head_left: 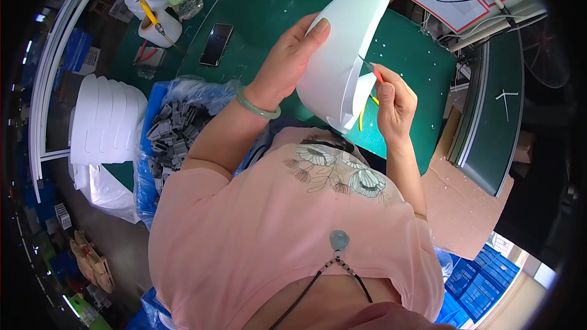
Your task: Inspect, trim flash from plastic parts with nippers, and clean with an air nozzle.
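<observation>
A curved white plastic shell is held up, tilted, above the green table. My left hand grips its left side, with the thumb flat on the outer face. In my right hand is a small knife with an orange-red handle, pinched between thumb and fingers. Its thin blade points up and left and meets the shell's right edge. Below the shell, partly covered by it, yellow-handled pliers lie on the table. Small white shavings are scattered to the right.
A black phone lies on the green table. Farther left are a white roll with a yellow-handled tool, a clear bottle and red-handled pliers. Beside my left arm stand a blue crate of grey parts and stacked white shells.
</observation>
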### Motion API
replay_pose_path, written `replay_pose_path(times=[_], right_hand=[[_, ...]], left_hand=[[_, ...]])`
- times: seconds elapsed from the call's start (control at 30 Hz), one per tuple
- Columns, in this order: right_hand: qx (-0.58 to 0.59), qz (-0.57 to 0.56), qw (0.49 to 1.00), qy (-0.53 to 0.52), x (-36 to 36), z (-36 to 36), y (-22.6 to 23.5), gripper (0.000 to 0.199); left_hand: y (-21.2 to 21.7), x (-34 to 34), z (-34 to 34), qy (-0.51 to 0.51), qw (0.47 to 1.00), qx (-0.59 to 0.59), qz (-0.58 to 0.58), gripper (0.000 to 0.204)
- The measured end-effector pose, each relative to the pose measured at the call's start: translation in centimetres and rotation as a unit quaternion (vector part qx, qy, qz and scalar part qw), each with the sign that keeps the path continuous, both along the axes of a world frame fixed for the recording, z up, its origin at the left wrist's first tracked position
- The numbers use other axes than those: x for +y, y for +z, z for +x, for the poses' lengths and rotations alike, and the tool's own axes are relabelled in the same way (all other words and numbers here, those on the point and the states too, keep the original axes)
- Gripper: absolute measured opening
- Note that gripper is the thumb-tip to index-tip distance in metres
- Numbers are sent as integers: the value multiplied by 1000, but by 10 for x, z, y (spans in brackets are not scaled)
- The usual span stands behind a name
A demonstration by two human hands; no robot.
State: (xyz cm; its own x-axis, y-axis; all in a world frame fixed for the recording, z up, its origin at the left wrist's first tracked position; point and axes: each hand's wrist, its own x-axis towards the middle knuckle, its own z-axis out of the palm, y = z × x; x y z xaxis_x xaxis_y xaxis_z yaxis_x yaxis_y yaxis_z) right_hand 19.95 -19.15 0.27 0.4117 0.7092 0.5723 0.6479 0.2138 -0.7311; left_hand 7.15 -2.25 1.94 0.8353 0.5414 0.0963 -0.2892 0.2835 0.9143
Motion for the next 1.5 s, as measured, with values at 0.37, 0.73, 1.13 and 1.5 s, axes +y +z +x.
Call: replay_pose_path(times=[0.37,0.73,1.13,1.5], right_hand=[[-78,-7,997,-9,12,-4,10,17],[72,36,994,-70,54,70,-1,26],[-2,50,996,-70,2,28,4,18],[-77,20,996,-33,4,12,14,13]], left_hand=[[2,-6,-15,-12,1000,-7,-23,43],[4,-18,-23,5,1000,8,-8,44],[4,-21,-29,68,996,21,52,45],[2,-22,-25,27,999,11,46,46]])
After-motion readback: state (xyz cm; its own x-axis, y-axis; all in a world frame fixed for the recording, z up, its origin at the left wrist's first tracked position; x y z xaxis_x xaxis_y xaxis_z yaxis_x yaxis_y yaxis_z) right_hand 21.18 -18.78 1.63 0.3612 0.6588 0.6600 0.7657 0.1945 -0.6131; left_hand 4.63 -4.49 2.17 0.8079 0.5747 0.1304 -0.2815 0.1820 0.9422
